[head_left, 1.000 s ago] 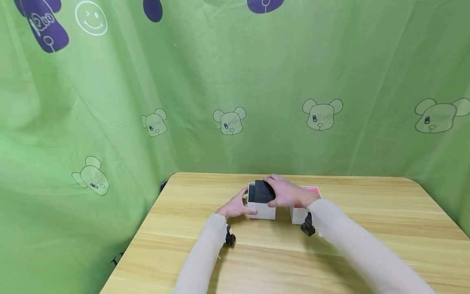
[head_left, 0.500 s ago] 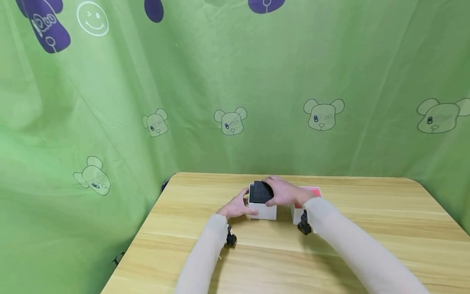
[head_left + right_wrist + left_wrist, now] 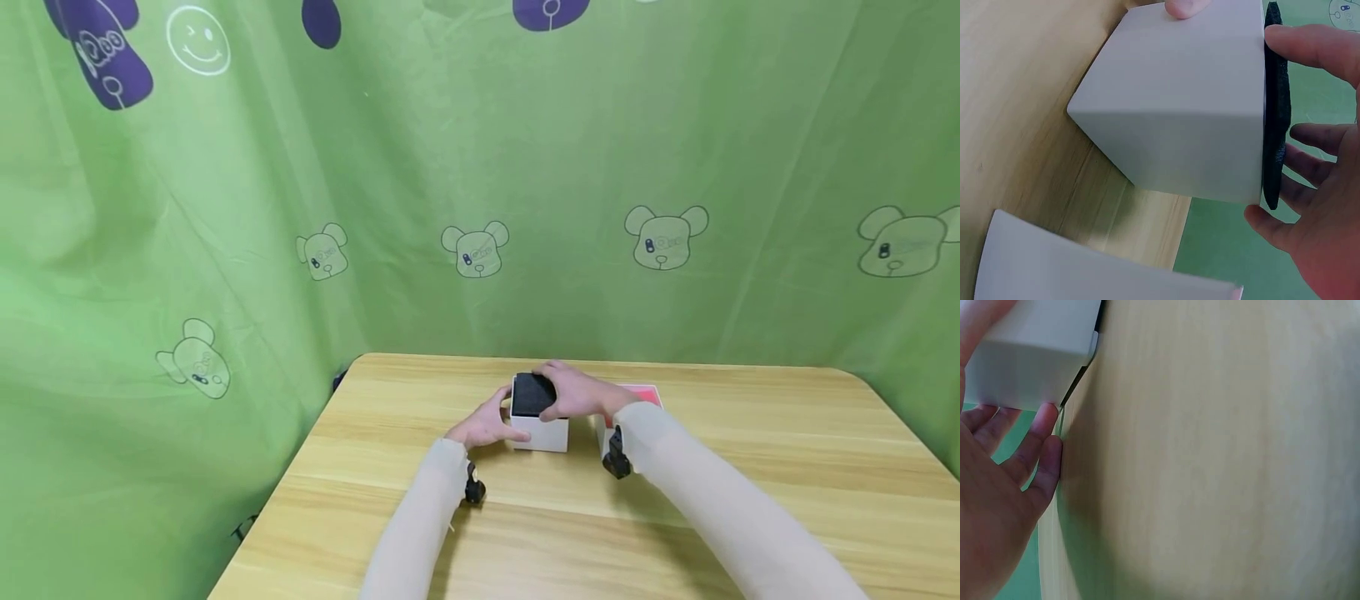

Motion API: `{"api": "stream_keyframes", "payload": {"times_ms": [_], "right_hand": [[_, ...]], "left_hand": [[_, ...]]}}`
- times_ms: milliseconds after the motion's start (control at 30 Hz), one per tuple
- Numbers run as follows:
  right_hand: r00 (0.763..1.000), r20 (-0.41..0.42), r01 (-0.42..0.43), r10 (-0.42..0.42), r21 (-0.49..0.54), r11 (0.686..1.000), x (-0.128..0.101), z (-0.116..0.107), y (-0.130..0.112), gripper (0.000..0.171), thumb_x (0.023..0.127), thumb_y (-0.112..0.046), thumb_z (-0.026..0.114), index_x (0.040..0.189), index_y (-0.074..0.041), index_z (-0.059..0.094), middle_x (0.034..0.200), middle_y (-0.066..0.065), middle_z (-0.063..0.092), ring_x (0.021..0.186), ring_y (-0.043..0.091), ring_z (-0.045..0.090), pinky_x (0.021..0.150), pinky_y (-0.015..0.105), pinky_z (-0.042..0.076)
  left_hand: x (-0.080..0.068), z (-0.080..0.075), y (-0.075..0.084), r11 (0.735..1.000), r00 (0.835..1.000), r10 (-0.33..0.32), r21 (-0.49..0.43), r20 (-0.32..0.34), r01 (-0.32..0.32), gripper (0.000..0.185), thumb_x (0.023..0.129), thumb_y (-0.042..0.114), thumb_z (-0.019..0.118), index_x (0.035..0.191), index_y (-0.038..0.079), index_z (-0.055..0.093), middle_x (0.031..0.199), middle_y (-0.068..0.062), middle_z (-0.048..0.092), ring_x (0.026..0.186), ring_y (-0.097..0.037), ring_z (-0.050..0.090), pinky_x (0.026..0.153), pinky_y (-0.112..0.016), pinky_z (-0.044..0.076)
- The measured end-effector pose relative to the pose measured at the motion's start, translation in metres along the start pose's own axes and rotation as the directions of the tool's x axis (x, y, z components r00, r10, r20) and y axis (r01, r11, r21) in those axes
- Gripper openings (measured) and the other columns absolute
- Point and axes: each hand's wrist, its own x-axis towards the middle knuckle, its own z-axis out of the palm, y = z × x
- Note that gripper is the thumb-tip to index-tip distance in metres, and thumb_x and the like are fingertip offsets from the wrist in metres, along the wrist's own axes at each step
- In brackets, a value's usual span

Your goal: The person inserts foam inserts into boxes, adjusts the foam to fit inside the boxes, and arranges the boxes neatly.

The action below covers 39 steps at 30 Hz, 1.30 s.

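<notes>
A white open-topped box [image 3: 542,435] stands on the wooden table, with a black foam pad [image 3: 531,396] at its top. My left hand [image 3: 486,423] holds the box at its left side, thumb on the front face and fingers round toward the back; the left wrist view shows fingertips [image 3: 1044,422] against the box wall. My right hand [image 3: 577,392] grips the foam pad from the right, thumb at the front edge and fingers at the far edge. In the right wrist view the pad [image 3: 1277,112] lies across the box opening, sticking out slightly past the rim. The inside of the box is hidden.
Just right of it stands a second white box [image 3: 1085,269], its pinkish-red content [image 3: 647,395] showing at the top and my right forearm partly covering it. The wooden table [image 3: 750,433] extends to both sides. A green curtain [image 3: 555,300] hangs behind the table's far edge.
The foam pad has shifted left and down with my right hand, from raised and tilted to nearly flat over the box opening. My left hand keeps its hold on the box.
</notes>
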Motion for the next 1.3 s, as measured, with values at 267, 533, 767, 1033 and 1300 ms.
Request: {"api": "stream_keyframes", "payload": {"times_ms": [267, 533, 767, 1033, 1300], "right_hand": [[1.000, 0.002, -0.012, 0.012, 0.042, 0.999, 0.003, 0.004, -0.001, 0.082, 0.069, -0.026, 0.077, 0.136, 0.006, 0.041, 0.129, 0.018, 0.046, 0.102, 0.027, 0.050, 0.086, 0.041, 0.044], [1.000, -0.016, -0.017, 0.018, 0.055, 0.998, 0.003, 0.008, 0.001, 0.082, 0.075, -0.035, 0.075, 0.137, 0.006, 0.040, 0.132, 0.020, 0.045, 0.106, 0.029, 0.051, 0.089, 0.044, 0.044], [1.000, -0.023, 0.005, -0.003, 0.084, 0.996, 0.000, 0.012, 0.001, 0.077, 0.083, -0.037, 0.072, 0.139, 0.005, 0.039, 0.139, 0.022, 0.041, 0.119, 0.035, 0.046, 0.097, 0.049, 0.040], [0.995, -0.030, 0.092, -0.091, 0.034, 0.995, 0.003, 0.015, 0.007, 0.063, 0.088, -0.037, 0.066, 0.135, 0.000, 0.048, 0.139, 0.020, 0.044, 0.125, 0.038, 0.042, 0.101, 0.051, 0.037], [0.994, -0.019, 0.112, -0.111, 0.037, 0.993, 0.003, 0.015, 0.006, 0.056, 0.090, -0.034, 0.064, 0.133, -0.002, 0.051, 0.138, 0.019, 0.046, 0.125, 0.037, 0.043, 0.101, 0.052, 0.036]], "left_hand": [[0.001, -0.001, -0.002, 1.000, 1.000, 0.008, 0.022, -0.007, -0.008, 0.098, 0.074, 0.007, 0.081, 0.150, 0.012, 0.019, 0.119, -0.007, 0.058, 0.102, -0.016, 0.058, 0.083, -0.027, 0.049], [0.000, 0.000, 0.001, 1.000, 1.000, 0.006, 0.018, -0.006, -0.006, 0.098, 0.075, 0.007, 0.080, 0.150, 0.013, 0.018, 0.125, -0.009, 0.055, 0.105, -0.016, 0.057, 0.086, -0.028, 0.048], [-0.003, -0.001, 0.004, 1.000, 1.000, -0.007, 0.025, -0.004, 0.007, 0.096, 0.075, 0.010, 0.080, 0.149, 0.014, 0.020, 0.132, -0.009, 0.049, 0.108, -0.017, 0.056, 0.086, -0.028, 0.048], [-0.002, -0.001, 0.003, 1.000, 1.000, 0.003, 0.031, -0.015, -0.002, 0.095, 0.075, 0.009, 0.080, 0.149, 0.014, 0.021, 0.136, -0.008, 0.045, 0.110, -0.018, 0.054, 0.086, -0.028, 0.048], [-0.001, 0.000, 0.000, 0.999, 1.000, 0.017, -0.039, 0.016, -0.017, 0.097, 0.075, 0.003, 0.079, 0.149, 0.012, 0.018, 0.127, -0.012, 0.053, 0.105, -0.019, 0.058, 0.084, -0.030, 0.051]]}}
